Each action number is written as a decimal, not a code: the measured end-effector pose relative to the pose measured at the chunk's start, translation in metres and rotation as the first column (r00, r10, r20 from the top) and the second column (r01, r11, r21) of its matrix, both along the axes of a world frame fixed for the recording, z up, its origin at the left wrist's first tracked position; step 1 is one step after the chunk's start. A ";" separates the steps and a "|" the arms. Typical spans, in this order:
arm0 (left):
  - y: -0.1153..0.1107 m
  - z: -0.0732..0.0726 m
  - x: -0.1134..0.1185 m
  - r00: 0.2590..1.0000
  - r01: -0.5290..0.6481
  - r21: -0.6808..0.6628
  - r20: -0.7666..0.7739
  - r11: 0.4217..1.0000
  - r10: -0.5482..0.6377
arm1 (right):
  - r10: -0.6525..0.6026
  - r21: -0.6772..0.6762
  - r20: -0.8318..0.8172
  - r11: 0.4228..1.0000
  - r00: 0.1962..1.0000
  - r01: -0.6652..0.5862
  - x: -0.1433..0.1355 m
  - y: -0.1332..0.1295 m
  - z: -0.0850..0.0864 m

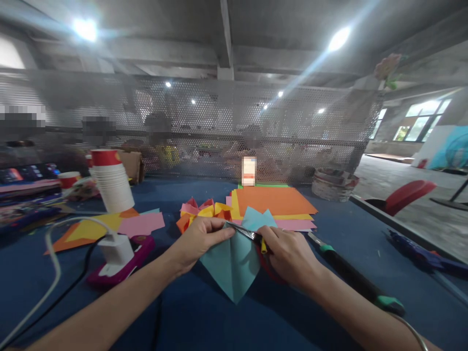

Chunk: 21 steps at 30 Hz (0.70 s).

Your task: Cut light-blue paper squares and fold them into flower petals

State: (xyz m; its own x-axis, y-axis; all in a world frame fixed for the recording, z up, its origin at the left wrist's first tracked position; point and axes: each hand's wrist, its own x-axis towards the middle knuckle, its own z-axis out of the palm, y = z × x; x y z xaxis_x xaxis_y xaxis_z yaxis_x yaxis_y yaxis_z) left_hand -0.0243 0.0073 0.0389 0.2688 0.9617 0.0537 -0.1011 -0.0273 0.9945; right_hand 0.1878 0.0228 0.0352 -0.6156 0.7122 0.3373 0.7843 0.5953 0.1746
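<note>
Loose sheets: yellow, orange and pink pieces [142, 225] lie flat on the worktop [197, 321], apparently unworked.
Folded pieces: a pink, yellow and orange cluster [186, 210] sits beyond the left hand [208, 237], shaped already.
Left hand: thumb and forefinger pinched together on the blue paper's upper edge.
Blue paper: between both hands, above the worktop; creased down the middle, its lower point intact.
Scissors [252, 234]: blades at the upper edge; cutting looks under way and unfinished, though the cut's length cannot be told.
Paper stack [274, 201]: flat sheets behind, seemingly untouched.
Right hand [292, 249]: closed around the scissors' handles.
</note>
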 end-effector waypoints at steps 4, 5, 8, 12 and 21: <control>0.001 0.002 0.000 0.998 -0.060 0.041 0.001 0.997 0.060 | -0.020 0.006 -0.003 1.000 1.000 0.020 0.001 0.001 0.001; 0.001 0.002 -0.001 0.997 -0.083 0.053 0.001 0.995 0.083 | -0.023 0.005 -0.001 1.000 1.000 0.023 0.001 0.002 0.002; 0.003 0.002 -0.002 0.992 -0.129 0.070 -0.003 0.989 0.129 | -0.024 -0.002 0.006 1.000 1.000 0.024 0.001 0.003 0.002; 0.004 0.002 -0.002 0.991 -0.136 0.064 -0.001 0.989 0.136 | -0.034 -0.010 0.007 0.999 0.999 0.034 0.001 0.004 0.002; 0.002 0.001 -0.002 0.988 -0.157 0.044 0.020 0.987 0.156 | -0.056 -0.027 -0.007 0.998 0.998 0.056 -0.004 -0.003 0.006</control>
State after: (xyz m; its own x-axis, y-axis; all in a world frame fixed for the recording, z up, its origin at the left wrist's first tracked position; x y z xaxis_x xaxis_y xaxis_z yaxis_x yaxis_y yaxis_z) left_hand -0.0259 0.0095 0.0401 0.1140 0.9883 0.1012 -0.1085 -0.0889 0.9901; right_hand 0.1838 0.0196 0.0416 -0.5720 0.7542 0.3225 0.8178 0.5548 0.1531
